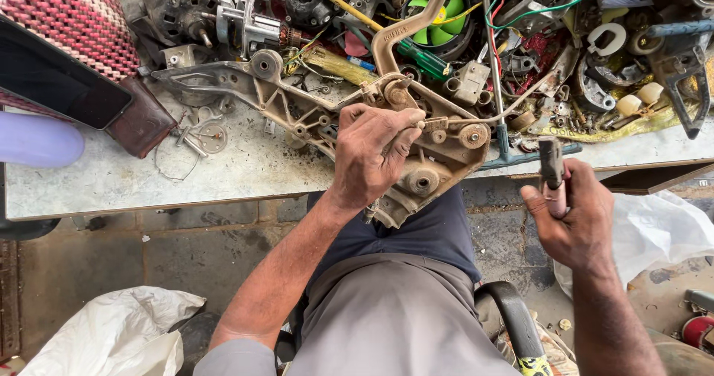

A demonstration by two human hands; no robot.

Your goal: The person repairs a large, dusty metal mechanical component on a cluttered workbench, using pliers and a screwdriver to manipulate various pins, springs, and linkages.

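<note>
metal machine frame (416,175) at frame centre is gripped by the left hand (370,153); right hand (569,216), lower right, clenches a raised hammer (551,164).

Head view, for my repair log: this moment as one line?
left hand: grips metal frame on workbench edge | right hand: holds small hammer, raised, apart from frame

Hidden under the left grip (370,155): the middle of the metal frame (297,101). Inside the right grip (573,216): most of the hammer (551,164) handle. Cut off at the top edge: motor (175,0) and wires. Too tangled to tell apart: small parts on the desk (245,171).
</note>
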